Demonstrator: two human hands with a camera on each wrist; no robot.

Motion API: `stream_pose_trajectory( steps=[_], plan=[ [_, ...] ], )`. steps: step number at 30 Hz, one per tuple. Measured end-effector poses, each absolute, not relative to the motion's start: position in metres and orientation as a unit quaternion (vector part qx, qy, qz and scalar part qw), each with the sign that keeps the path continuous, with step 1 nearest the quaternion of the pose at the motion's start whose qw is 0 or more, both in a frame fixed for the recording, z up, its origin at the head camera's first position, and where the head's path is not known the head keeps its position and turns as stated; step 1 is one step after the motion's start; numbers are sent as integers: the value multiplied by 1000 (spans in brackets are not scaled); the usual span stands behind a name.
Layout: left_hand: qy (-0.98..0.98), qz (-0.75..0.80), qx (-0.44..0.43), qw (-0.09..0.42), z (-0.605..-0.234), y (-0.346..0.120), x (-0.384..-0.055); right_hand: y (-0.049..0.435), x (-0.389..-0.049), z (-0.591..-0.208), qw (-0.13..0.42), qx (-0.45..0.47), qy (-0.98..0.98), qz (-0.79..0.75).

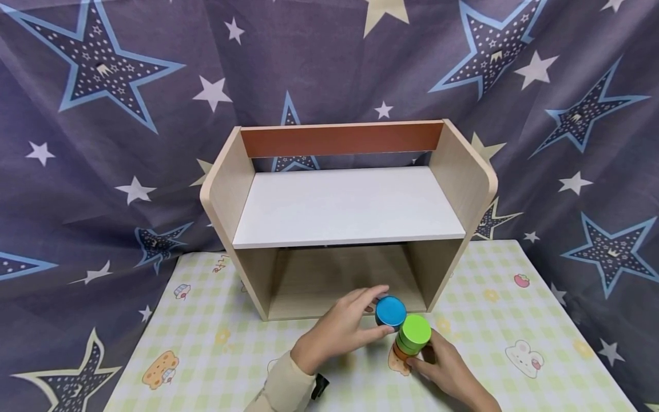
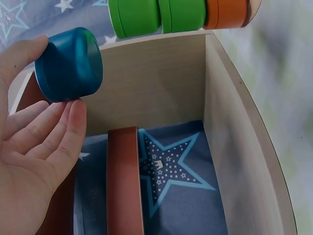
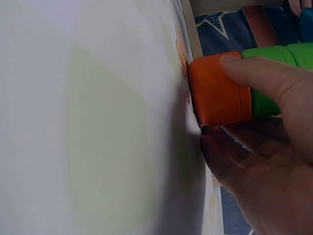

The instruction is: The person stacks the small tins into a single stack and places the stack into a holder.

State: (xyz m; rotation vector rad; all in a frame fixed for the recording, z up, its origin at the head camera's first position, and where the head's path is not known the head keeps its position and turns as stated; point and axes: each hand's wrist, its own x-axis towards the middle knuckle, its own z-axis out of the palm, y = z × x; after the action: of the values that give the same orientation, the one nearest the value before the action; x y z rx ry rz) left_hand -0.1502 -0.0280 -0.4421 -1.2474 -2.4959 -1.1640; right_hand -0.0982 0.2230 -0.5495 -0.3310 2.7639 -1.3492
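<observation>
My left hand (image 1: 342, 326) pinches a small blue round jar (image 1: 390, 311) between thumb and fingertips. In the left wrist view the blue jar (image 2: 71, 63) has the thumb on one side and fingertips on the other. Right beside it stands a short stack, a green round jar (image 1: 416, 330) atop an orange one (image 1: 400, 351). My right hand (image 1: 448, 366) grips the stack low down. The right wrist view shows its thumb on the orange jar (image 3: 215, 88), with fingers on the opposite side. The orange jar's base meets the tablecloth.
A wooden two-level shelf (image 1: 350, 206) with a white upper board and brown back rail stands just behind the hands. A green-checked tablecloth (image 1: 206, 332) with cartoon prints covers the table. Behind hangs a dark star-patterned curtain (image 1: 329, 68). A small black object (image 1: 320, 387) shows at the left wrist.
</observation>
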Motion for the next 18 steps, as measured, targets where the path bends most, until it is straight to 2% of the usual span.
stream_pose_trajectory(
  steps=[10, 18],
  plan=[
    [-814, -385, -433, 41, -443, -17, -151, 224, -98, -551, 17, -114, 891, -439],
    [-811, -371, -449, 48, -445, -10, -151, 223, -98, -549, 22, -108, 893, -436]
  ],
)
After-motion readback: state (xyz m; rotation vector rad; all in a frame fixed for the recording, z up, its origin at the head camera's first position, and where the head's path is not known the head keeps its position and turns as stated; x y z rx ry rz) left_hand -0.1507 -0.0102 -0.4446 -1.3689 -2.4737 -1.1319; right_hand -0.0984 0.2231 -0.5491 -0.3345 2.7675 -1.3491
